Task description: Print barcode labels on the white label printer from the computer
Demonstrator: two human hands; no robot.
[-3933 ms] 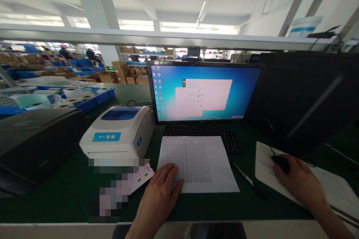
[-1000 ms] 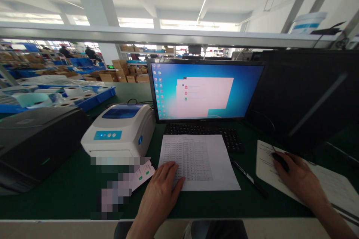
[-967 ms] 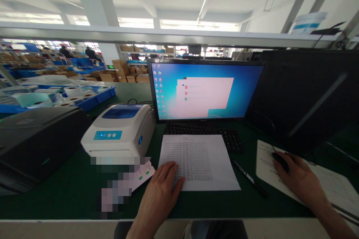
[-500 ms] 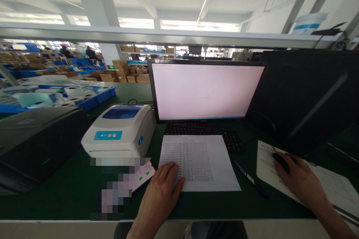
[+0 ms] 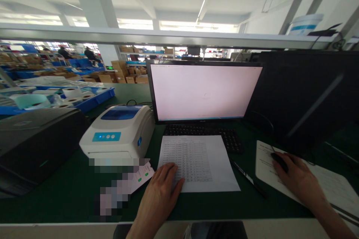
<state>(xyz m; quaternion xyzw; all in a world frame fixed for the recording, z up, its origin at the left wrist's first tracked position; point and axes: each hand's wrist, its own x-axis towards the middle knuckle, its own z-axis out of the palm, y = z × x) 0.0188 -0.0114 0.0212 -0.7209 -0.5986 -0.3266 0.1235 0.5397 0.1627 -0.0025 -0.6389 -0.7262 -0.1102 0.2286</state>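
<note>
My left hand [image 5: 164, 186] lies flat with fingers loosely spread on the lower left corner of a printed sheet of paper [image 5: 221, 171]. The sheet carries a table of small print and overlaps the front of a black keyboard [image 5: 234, 140]. My right hand [image 5: 298, 181] is wrapped over a black computer mouse [image 5: 279, 161], which rests on a pale printed sheet [image 5: 263, 170]. Between the hands lies a black marker pen [image 5: 248, 177]. Behind the keyboard, a monitor [image 5: 202, 89] shows a nearly blank page with a small loading ring.
A white label printer [image 5: 117, 130] stands left of the keyboard, with a partly blurred label strip [image 5: 144, 173] before it. Farther left are a black printer [image 5: 36, 145] and a blue tray [image 5: 101, 97] of label rolls. A large dark panel [image 5: 303, 97] stands at the right.
The loading ring on the screen has turned. Both hands keep their places on the paper and the mouse; the whole view has shifted very slightly.
</note>
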